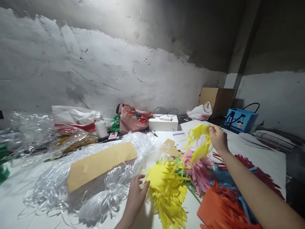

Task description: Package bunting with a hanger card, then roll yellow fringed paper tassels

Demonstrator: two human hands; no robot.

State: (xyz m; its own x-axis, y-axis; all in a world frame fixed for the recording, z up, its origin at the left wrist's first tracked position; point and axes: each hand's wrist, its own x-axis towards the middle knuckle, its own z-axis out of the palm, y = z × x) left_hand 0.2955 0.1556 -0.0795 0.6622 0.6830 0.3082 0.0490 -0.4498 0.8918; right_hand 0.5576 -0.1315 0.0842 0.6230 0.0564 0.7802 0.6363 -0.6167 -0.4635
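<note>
At the left, white string [52,181] covered much of the worktop [274,156], with a brown card [102,165] lying across it. Next came the left hand [136,194], its fingers bent and a little apart, at the left edge of the yellow pile [166,190]; nothing showed clasped in them. Up and right of the pile, the yellow piece [199,129] hung from the right hand [219,139], whose fingers were pinched on its right end. Its strands overlapped the pile in view, so a slow lift with a light left-hand press on the pile seemed the way to avoid tangles or tears. A firm pinch on the piece's end looked safer than pulling by thin strands. Pink fringe [199,171] crowded the pile's right side, and orange fringe [219,210] lay under the right forearm, beside blue strips [226,178]; dark red fringe [264,176] reached near the worktop's right edge. Sideways sweeps risked snagging; the air above the pile seemed to offer the most room.
</note>
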